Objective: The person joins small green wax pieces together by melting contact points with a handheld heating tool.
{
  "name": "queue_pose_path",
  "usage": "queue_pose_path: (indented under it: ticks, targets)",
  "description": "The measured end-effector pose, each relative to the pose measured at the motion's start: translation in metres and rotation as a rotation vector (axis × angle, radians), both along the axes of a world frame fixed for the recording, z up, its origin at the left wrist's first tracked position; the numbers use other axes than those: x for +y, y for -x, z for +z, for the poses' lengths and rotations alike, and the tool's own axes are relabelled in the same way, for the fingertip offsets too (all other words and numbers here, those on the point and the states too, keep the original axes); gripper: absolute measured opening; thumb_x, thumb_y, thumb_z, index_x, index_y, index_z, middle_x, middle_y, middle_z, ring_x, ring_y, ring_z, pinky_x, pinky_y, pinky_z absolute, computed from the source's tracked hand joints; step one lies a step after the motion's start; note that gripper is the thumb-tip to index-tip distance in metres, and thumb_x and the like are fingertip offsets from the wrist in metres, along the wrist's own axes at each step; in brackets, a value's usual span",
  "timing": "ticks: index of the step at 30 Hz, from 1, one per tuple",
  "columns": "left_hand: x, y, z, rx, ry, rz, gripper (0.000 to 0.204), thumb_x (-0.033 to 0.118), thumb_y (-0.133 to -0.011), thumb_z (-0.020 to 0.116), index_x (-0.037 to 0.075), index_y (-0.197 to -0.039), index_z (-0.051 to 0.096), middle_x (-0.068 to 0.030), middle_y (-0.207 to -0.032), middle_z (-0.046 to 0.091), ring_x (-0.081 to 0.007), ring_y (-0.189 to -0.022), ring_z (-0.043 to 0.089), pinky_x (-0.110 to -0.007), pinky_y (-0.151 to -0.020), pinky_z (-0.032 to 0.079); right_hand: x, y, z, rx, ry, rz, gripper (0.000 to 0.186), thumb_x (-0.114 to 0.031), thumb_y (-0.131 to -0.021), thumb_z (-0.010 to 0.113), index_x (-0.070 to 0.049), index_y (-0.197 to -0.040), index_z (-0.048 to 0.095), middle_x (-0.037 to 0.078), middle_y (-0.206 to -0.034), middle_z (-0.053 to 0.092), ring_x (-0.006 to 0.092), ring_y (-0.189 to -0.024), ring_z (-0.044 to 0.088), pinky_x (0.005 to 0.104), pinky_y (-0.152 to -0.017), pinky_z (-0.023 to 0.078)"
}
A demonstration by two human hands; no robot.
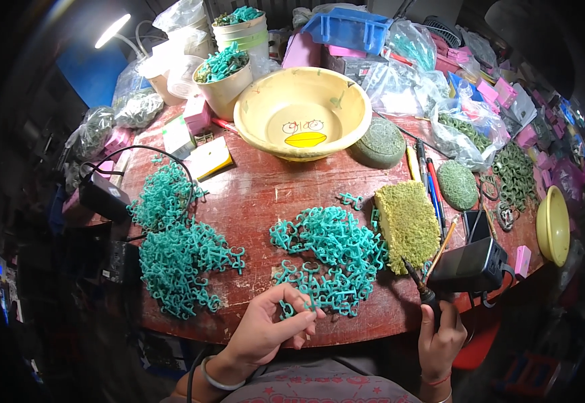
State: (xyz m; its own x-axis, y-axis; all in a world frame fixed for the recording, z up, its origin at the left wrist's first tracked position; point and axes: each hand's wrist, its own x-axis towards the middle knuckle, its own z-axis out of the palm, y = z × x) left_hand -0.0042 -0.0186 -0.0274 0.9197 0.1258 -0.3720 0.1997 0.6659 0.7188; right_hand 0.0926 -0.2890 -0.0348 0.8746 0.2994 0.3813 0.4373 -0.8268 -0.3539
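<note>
My left hand (277, 317) pinches a small teal plastic piece (309, 305) at the front edge of a loose pile of like pieces (326, 252). My right hand (440, 336) grips a black-handled pen-like tool, probably a soldering iron (425, 292), whose metal tip rests on or just by the lower edge of a rough yellow sponge block (406, 221). A thin stick (440, 248) leans beside that tip, near a dark electronic box (460, 269). A second teal pile (175, 262) lies to the left.
A yellow basin (252, 114) stands at the back, beside tubs of teal pieces (222, 64). Green round stones or moulds (376, 144), pens (426, 174), bagged parts (470, 124), a small yellow bowl (553, 225), a lamp (111, 30) and a cabled black box (104, 195) surround the work area.
</note>
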Motion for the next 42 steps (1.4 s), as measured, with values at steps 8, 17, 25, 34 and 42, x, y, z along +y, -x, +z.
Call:
queue_pose_path:
  ticks: [8,17,25,34,42]
  targets:
    - [-0.007,-0.006,0.011,0.079,-0.164,-0.003,0.031,-0.007,-0.088,0.065,0.000,-0.115,0.051,-0.0162,-0.101,0.059,-0.0154,-0.074,0.067,-0.022,-0.049,0.053,0.016,0.007,0.003,0.077,-0.236,0.267,0.022,-0.021,-0.089,0.071,-0.001,-0.090,0.061,0.013,-0.072,0.056,0.0333,-0.055,0.056,0.0389,-0.050,0.043]
    - [-0.009,-0.009,0.009,0.024,-0.193,-0.046,0.037,-0.011,-0.089,0.059,-0.002,-0.125,0.053,-0.0145,-0.104,0.057,-0.0161,-0.077,0.068,-0.022,-0.052,0.054,0.028,0.009,-0.005,0.093,-0.215,0.457,0.028,-0.027,-0.089,0.073,-0.003,-0.086,0.060,0.009,-0.067,0.055,0.0276,-0.053,0.055,0.0361,-0.046,0.042]
    - [-0.008,-0.009,0.007,0.019,-0.222,-0.067,0.038,-0.012,-0.089,0.057,-0.001,-0.124,0.054,-0.0136,-0.105,0.056,-0.0162,-0.084,0.067,-0.022,-0.054,0.055,0.027,0.011,-0.006,0.135,-0.190,0.449,0.034,-0.033,-0.093,0.067,-0.002,-0.085,0.058,0.010,-0.071,0.057,0.0280,-0.056,0.056,0.0359,-0.049,0.041]
    - [-0.009,-0.009,0.009,0.007,-0.249,-0.092,0.040,-0.015,-0.086,0.055,-0.001,-0.124,0.055,-0.0113,-0.100,0.054,-0.0139,-0.080,0.065,-0.021,-0.055,0.055,0.030,0.010,-0.006,0.095,-0.182,0.484,0.030,-0.030,-0.088,0.074,-0.003,-0.086,0.060,0.009,-0.065,0.053,0.0271,-0.052,0.055,0.0363,-0.045,0.042]
    - [-0.009,-0.009,0.007,0.009,-0.256,-0.098,0.042,-0.016,-0.085,0.055,-0.001,-0.124,0.055,-0.0120,-0.100,0.055,-0.0136,-0.080,0.064,-0.021,-0.056,0.055,0.030,0.012,-0.003,0.160,-0.155,0.462,0.035,-0.034,-0.092,0.068,-0.001,-0.085,0.058,0.010,-0.070,0.056,0.0280,-0.056,0.056,0.0361,-0.049,0.041]
